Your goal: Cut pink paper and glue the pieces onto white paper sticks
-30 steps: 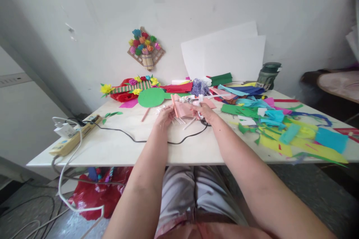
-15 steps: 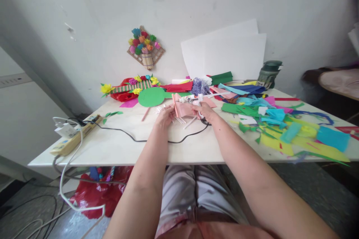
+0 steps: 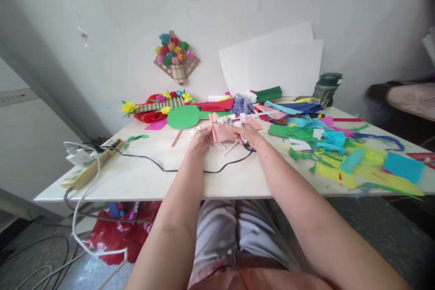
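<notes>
My left hand [image 3: 202,138] is closed on the rolled edge of a pink paper sheet [image 3: 222,134], at the middle of the table. In my right hand [image 3: 249,133] is a white hot glue gun [image 3: 242,120], its nozzle pointing left at the pink roll. Whether the tip touches the paper I cannot tell. The fingers of my right hand also lie at the sheet's right side. Short white paper sticks [image 3: 230,148] lie just below the sheet, and a pink stick [image 3: 176,138] rests to the left.
A black cord [image 3: 149,159] crosses the table [image 3: 136,186] from a power strip [image 3: 79,173] at left. Behind my hands lie a green paper disc [image 3: 184,118] and purple shredded strands [image 3: 242,105]. Coloured paper scraps [image 3: 340,154] cover the right side, near a dark green bottle [image 3: 326,90].
</notes>
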Action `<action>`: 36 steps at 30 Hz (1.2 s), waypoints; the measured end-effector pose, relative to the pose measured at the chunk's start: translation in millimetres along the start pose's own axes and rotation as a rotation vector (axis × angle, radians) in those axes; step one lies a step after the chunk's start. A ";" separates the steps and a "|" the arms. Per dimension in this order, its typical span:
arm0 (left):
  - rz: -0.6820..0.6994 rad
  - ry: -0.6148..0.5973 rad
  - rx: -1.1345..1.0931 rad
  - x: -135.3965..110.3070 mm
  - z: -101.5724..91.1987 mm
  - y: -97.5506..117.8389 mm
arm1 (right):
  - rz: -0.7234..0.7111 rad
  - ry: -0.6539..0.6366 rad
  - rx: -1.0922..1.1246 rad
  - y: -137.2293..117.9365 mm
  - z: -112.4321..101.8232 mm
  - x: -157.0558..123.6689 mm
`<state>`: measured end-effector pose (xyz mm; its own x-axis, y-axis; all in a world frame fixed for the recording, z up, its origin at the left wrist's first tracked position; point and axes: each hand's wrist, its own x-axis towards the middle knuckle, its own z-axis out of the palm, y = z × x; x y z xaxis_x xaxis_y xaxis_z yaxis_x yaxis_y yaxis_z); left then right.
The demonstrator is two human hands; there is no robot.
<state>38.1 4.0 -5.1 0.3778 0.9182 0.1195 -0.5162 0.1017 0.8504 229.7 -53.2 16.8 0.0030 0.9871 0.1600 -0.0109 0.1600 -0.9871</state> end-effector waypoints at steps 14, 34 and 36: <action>-0.036 -0.033 0.026 -2.8 2.3 1.2 | 0.004 0.042 0.020 -0.3 0.0 0.7; -0.087 -0.102 0.020 -8.1 7.3 3.6 | -0.024 0.108 0.029 -2.5 1.5 1.4; -0.090 -0.109 0.017 -9.7 9.4 4.9 | -0.031 0.121 0.034 -1.3 1.3 2.4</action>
<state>39.2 -8.1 2.7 0.5036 0.8585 0.0965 -0.4639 0.1745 0.8685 228.5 -51.0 18.5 0.1242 0.9747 0.1856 -0.0427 0.1921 -0.9804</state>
